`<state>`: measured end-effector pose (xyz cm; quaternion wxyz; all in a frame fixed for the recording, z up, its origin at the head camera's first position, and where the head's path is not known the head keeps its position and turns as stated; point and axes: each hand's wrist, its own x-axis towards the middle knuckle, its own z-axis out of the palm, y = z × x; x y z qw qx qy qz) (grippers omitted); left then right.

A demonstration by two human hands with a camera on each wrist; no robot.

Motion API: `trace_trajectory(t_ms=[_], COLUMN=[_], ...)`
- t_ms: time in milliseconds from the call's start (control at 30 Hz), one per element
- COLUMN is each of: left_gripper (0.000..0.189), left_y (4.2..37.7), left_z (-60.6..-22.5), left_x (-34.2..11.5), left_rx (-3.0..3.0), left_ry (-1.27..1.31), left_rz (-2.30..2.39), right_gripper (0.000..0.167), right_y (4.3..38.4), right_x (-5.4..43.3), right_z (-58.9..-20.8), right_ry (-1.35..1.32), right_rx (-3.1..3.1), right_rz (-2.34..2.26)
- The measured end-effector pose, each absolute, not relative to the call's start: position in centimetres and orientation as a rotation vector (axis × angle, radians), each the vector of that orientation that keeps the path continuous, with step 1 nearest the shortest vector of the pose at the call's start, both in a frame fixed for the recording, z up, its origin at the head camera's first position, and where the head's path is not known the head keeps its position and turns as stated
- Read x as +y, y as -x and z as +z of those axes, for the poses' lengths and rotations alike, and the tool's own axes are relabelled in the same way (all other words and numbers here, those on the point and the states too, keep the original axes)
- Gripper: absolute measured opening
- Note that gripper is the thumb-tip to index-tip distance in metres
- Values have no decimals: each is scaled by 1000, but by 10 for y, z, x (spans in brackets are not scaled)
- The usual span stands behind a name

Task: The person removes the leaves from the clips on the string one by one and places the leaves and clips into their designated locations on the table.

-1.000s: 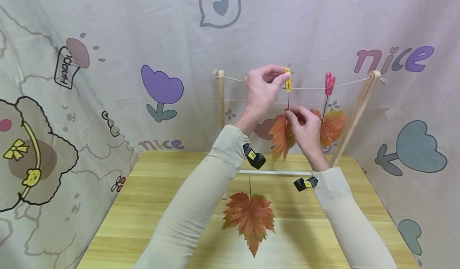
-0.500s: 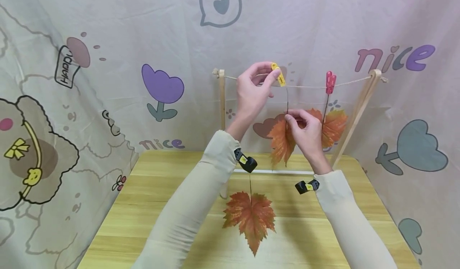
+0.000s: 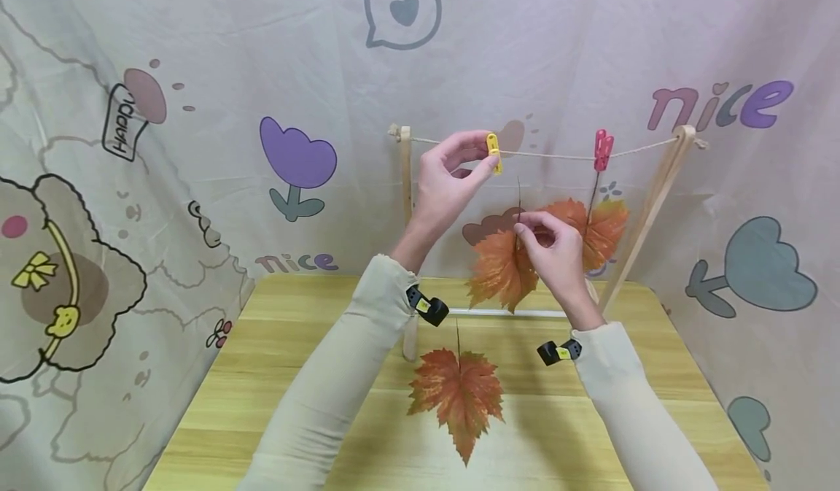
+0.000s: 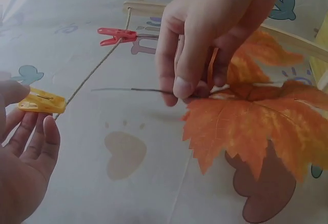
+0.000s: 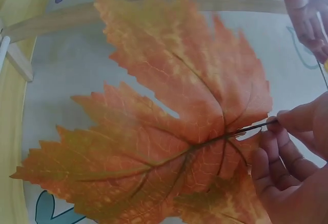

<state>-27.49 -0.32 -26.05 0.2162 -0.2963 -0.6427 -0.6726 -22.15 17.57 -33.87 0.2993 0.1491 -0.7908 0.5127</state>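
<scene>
Between thumb and fingers my left hand [image 3: 449, 177] pinches a yellow clothespin [image 3: 494, 153] at the rope [image 3: 547, 156]; in the left wrist view the clothespin's [image 4: 42, 101] tip meets the rope. Lower and to the right, my right hand [image 3: 554, 246] pinches the thin stem of an orange leaf [image 3: 502, 268]. The stem's free end points up, below the rope and apart from the clothespin. The right wrist view shows the leaf [image 5: 169, 152] close up, its stem between thumb and forefinger. Farther right, a red clothespin [image 3: 602, 150] on the rope holds another orange leaf [image 3: 605, 236] by its stem.
A red-orange leaf [image 3: 457, 396] lies on the wooden table [image 3: 262, 374]. The rope runs between a left wooden post [image 3: 406, 177] and a right wooden frame [image 3: 656, 206]. A white bar [image 3: 485, 311] crosses low between them. A printed curtain [image 3: 315, 60] stands behind.
My left hand has moved left along the rope with the yellow clothespin, away from the stem. The stem has come off the rope, and my right hand has lowered slightly, turning the leaf.
</scene>
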Motion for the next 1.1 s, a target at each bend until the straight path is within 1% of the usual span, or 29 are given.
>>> trace_trajectory(t_ms=[367,733,1100], left_gripper=[27,30,30], left_y=[272,256,250], left_z=[-276,-298,-337], left_x=[-23,-42,-63], left_rx=[-1768,-1822,-1908], left_ry=[750,730,648], left_rz=[-1918,-1990,-1984], right_gripper=[13,11,7], right_y=[212,205,200], right_x=[178,179,184], right_z=[-351,-368,-381], right_ry=[-365,-356,-314], right_rx=[-2121,-2104,-2098], right_rz=[1394,1445,1370])
